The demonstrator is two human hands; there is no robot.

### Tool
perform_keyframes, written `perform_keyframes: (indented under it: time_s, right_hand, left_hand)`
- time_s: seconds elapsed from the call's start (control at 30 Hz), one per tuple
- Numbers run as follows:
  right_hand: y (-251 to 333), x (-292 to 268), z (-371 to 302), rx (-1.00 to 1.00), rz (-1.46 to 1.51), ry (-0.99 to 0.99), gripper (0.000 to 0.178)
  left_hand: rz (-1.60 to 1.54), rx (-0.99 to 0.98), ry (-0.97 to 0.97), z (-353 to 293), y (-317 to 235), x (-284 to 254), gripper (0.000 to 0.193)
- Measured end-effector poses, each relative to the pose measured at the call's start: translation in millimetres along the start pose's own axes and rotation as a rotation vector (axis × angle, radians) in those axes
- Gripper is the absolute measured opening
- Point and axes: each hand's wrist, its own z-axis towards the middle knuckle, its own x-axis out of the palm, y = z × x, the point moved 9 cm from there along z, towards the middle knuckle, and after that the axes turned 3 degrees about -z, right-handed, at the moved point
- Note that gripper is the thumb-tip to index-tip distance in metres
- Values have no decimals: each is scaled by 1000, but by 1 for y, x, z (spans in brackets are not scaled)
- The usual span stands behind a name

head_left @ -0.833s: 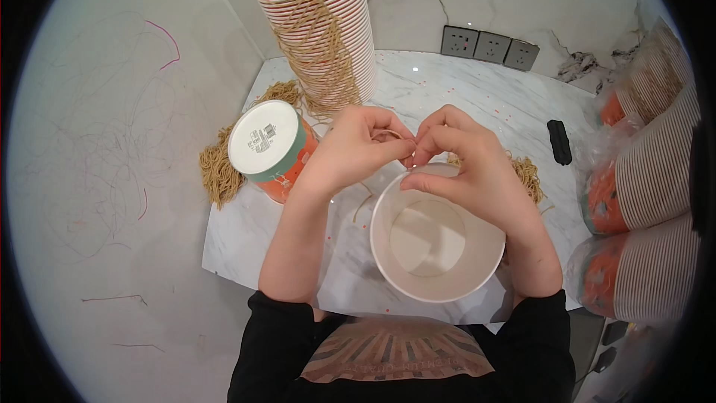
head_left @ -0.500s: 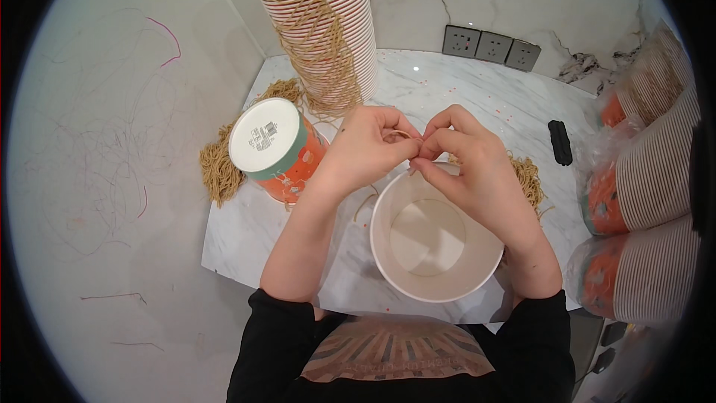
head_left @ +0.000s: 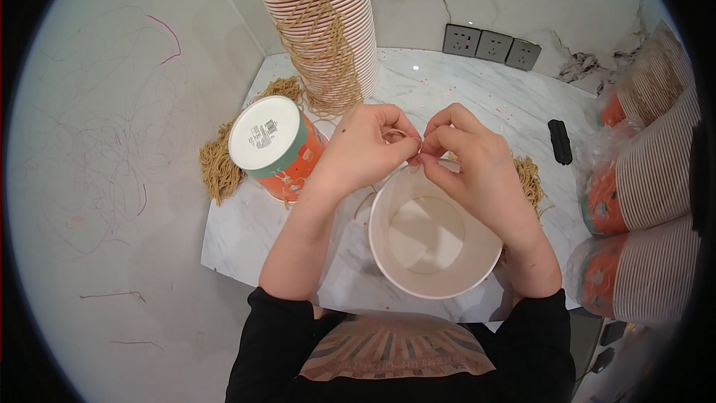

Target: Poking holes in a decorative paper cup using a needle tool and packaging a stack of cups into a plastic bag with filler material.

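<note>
Both my hands meet over the far rim of a white paper bucket [head_left: 477,257], whose open mouth and bare inside face up at me. Between the fingertips runs a thin tan cord [head_left: 396,133]. My left hand [head_left: 371,148] is closed in a pinch on it, a small loop showing by the thumb. My right hand [head_left: 471,155] pinches at the same spot, its fingertips touching or almost touching the left ones. Just how the cord meets the rim is hidden by the fingers. Left of my left hand an orange and green bucket [head_left: 289,177] rests tilted, white base upward.
A tall stack of nested buckets [head_left: 364,48] stands at the back, tan cords [head_left: 321,45] draped over it. More cord bundles lie at the left [head_left: 221,166] and beyond my right hand [head_left: 528,179]. Bagged bucket stacks [head_left: 656,172] line the right, near a black object [head_left: 559,142].
My fingertips have shifted slightly at the cord, the right ones a little to the right. The open bucket has moved very slightly away from me; the rest stays put.
</note>
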Motion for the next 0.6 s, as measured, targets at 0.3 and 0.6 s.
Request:
perform_keyframes:
  time_s: [0.3, 0.6]
  right_hand:
    - [-4, -5, 3, 6, 16, -8, 12]
    - [-21, -8, 7, 61, 171, -20, 9]
  left_hand:
    - [233, 122, -96, -5, -19, -5, 7]
    - [156, 213, -139, -1, -24, -6, 11]
